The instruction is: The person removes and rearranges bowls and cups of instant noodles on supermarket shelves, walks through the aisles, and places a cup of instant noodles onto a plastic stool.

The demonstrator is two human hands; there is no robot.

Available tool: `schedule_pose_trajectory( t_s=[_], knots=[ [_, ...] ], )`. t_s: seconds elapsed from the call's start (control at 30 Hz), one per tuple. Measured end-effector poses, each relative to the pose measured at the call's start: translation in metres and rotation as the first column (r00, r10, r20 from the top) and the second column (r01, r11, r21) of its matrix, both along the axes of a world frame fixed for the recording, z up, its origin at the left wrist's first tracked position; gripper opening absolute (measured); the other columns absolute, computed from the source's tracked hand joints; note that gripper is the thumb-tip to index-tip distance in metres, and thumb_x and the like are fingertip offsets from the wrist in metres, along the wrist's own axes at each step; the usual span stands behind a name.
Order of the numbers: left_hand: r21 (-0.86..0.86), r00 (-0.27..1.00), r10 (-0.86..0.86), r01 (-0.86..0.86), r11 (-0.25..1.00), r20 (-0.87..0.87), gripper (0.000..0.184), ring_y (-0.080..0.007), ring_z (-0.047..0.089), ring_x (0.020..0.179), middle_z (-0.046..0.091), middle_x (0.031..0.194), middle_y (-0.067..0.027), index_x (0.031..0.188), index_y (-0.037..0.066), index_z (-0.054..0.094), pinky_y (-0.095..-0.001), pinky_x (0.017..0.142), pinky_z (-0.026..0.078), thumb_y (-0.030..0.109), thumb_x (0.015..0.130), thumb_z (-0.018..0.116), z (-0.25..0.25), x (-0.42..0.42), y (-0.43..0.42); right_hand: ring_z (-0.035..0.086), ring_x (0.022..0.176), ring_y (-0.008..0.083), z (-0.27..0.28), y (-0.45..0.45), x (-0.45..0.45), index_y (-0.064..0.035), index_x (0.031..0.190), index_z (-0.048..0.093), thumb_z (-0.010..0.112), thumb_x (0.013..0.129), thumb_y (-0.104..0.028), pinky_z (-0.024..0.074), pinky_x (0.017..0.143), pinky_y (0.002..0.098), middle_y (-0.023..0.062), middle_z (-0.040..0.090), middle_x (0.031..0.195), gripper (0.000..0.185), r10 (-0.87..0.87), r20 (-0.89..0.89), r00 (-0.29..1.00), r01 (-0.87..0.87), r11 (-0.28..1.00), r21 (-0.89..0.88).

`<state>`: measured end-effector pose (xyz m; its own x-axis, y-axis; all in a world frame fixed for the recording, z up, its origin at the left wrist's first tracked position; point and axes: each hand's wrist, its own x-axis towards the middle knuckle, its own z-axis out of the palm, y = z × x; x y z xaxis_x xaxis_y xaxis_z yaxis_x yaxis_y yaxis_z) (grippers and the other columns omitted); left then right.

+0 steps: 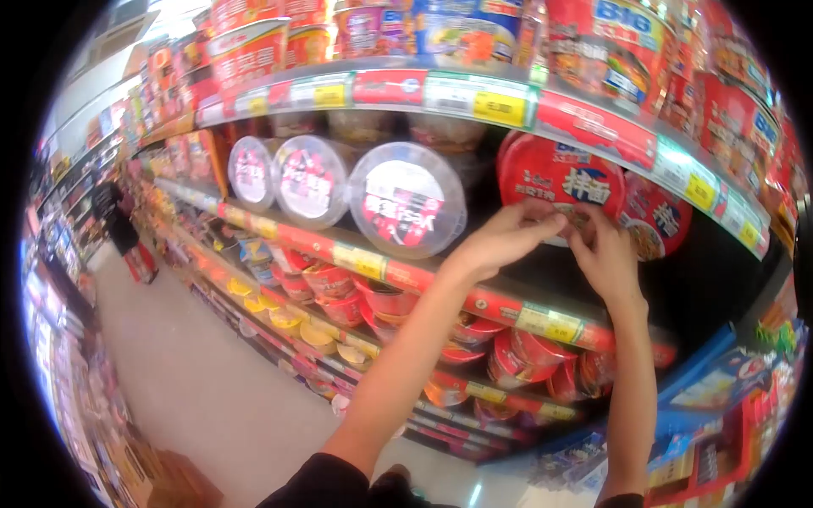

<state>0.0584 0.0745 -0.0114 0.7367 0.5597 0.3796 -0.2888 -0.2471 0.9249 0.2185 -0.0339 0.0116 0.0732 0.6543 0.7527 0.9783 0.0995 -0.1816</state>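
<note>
On the middle shelf [474, 302], at left, three tubs [309, 182] stand on edge, labels [405, 201] covering most of their lids. At right, just beside another red bowl [659, 216], a round red bowl [555, 169] faces outward, bearing white lettering. The left hand [506, 240] and right hand [610, 256] bend narrowly at its lower edge; whether they grip it, I cannot tell.

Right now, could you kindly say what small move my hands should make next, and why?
Perhaps ease the large red tub slightly left: the left hand and right hand are at its lower front, its right edge visually overlaps another red tub, and a gap lies leftward.
</note>
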Motion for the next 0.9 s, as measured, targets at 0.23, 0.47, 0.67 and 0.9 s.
schedule_pose_trajectory(
  t_s=[0.23,0.47,0.67,0.9],
  knots=[
    [0.035,1.000,-0.009,0.010,0.999,-0.022,0.044,-0.0153,0.054,0.113,0.057,0.120,-0.0057,0.130,0.006,0.053,-0.0348,0.093,0.049,0.033,0.096,0.062,0.008,-0.004,-0.006,0.066,0.066,0.0317,0.004,-0.003,0.008,-0.0057,0.108,0.064,0.069,0.085,-0.022,0.0506,0.060,0.0410,0.0146,0.066,0.075,0.028,-0.027,-0.046,0.999,0.035,0.981,0.191],
    [0.519,0.787,0.027,-0.431,0.738,0.616,0.046,-0.0118,0.060,0.064,0.063,0.075,-0.0016,0.119,0.007,0.057,-0.0272,0.065,0.052,0.007,0.076,0.074,-0.019,-0.022,-0.066,0.056,0.065,0.0231,-0.023,-0.157,-0.064,-0.0014,0.105,0.067,0.078,0.070,-0.011,0.0475,0.061,0.0328,0.0074,0.060,0.076,0.038,0.059,-0.099,0.993,-0.026,0.952,0.305],
    [-0.235,0.863,-0.387,0.471,0.850,0.326,0.052,-0.0128,0.055,0.071,0.064,0.095,-0.0078,0.126,0.000,0.050,-0.0254,0.059,0.045,0.027,0.088,0.071,-0.194,-0.037,-0.178,0.060,0.071,0.0253,-0.208,-0.249,-0.106,-0.0028,0.110,0.066,0.074,0.083,-0.021,0.0500,0.061,0.0325,0.0105,0.064,0.079,0.033,-0.283,-0.679,0.677,0.035,0.934,-0.354],
    [-0.980,0.891,-0.444,-0.005,0.197,-0.094,0.053,-0.0085,0.048,0.068,0.052,0.081,0.0007,0.116,0.012,0.049,-0.0210,0.046,0.032,0.061,0.096,0.046,-0.453,-0.047,-0.249,0.062,0.060,0.0156,-0.351,-0.335,-0.205,-0.0038,0.113,0.065,0.071,0.087,-0.020,0.0504,0.058,0.0293,0.0073,0.065,0.079,0.031,-0.581,-0.812,0.051,0.441,0.743,-0.503]
  ],
)
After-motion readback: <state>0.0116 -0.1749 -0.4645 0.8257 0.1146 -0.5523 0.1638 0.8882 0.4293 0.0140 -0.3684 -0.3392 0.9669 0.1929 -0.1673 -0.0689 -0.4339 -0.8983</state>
